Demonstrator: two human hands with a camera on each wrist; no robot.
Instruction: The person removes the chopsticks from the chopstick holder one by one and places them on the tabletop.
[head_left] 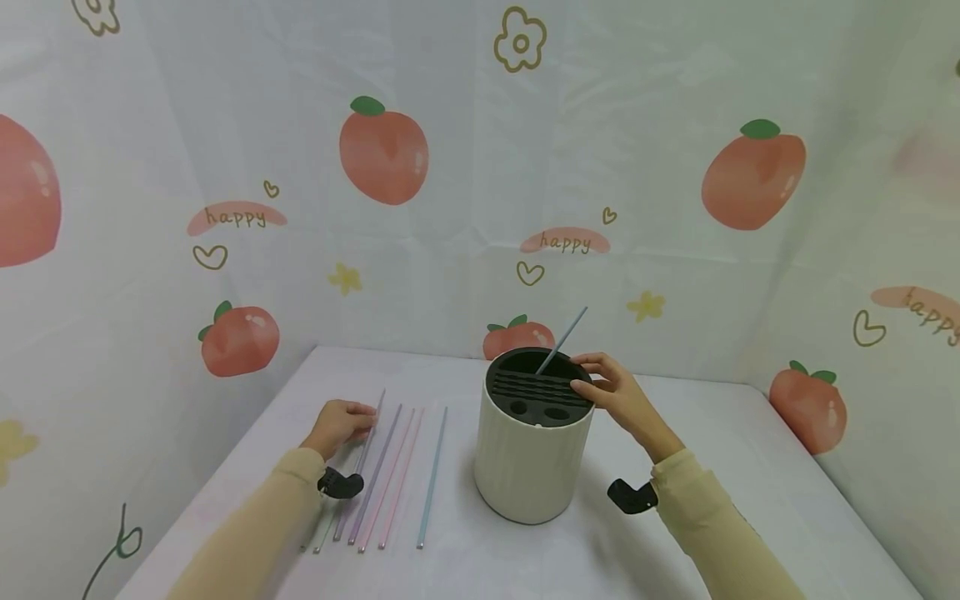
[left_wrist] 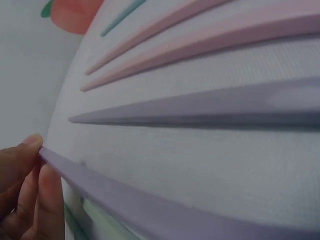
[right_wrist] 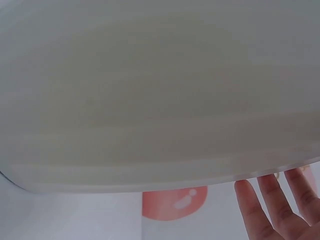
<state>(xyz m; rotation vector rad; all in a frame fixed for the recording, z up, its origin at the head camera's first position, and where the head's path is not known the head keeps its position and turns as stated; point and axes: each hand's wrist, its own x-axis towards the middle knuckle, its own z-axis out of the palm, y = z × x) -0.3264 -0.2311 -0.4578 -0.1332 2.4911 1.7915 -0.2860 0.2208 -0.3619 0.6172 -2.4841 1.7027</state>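
Observation:
My left hand (head_left: pixel 343 427) pinches a purple chopstick (left_wrist: pixel 125 195) by its thin end, between thumb and fingers. Beside it on the table lie another purple chopstick (head_left: pixel 378 468), two pink chopsticks (left_wrist: pixel 200 57) and a blue one (head_left: pixel 432 479). Green chopsticks (head_left: pixel 324 533) lie partly hidden under my left forearm. A white round utensil holder (head_left: pixel 528 467) with a black slotted top stands upright to the right. One blue chopstick (head_left: pixel 562 340) leans out of its large rear opening. My right hand (head_left: pixel 611 392) rests at the holder's right rim, fingers (right_wrist: pixel 250 210) extended against it.
The white table (head_left: pixel 675 533) runs back to a white cloth backdrop (head_left: pixel 465 167) printed with peaches and "happy" lettering. Two round holes (head_left: pixel 518 407) sit at the front of the holder's top, ahead of the slots. Black cameras (head_left: pixel 633 497) are strapped to both wrists.

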